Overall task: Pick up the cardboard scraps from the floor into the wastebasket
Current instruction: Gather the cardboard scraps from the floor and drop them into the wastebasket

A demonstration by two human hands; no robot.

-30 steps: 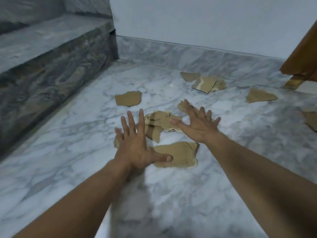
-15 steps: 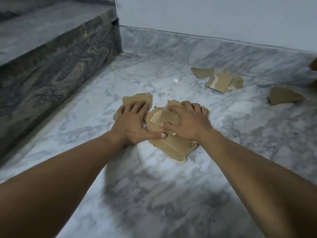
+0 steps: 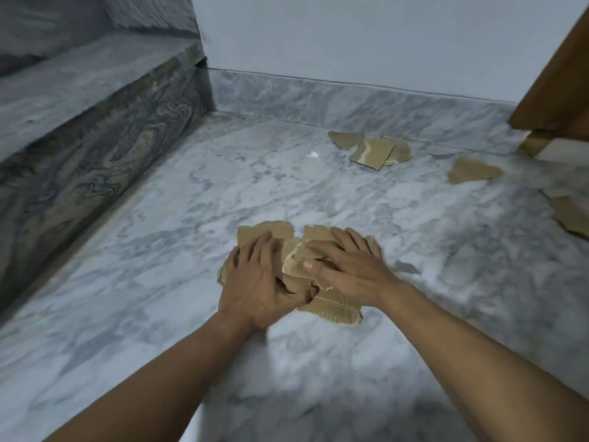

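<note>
We see tan cardboard scraps (image 3: 328, 309), grey-white veined marble floor (image 3: 159, 282), darker swirled grey-brown step (image 3: 105, 167), pale blue wall (image 3: 350, 36).

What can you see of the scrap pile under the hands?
The pile is several torn brown cardboard scraps, overlapped flat on the marble floor. Edges are ragged; one torn edge shows a pale inner layer. The nearest piece has a fold crease and sticks out toward the camera. The left hand presses on its left side, the right hand on its right, fingers spread, palms down. Nothing looks lifted yet. Other scraps lie apart, nearer the wall.
</note>
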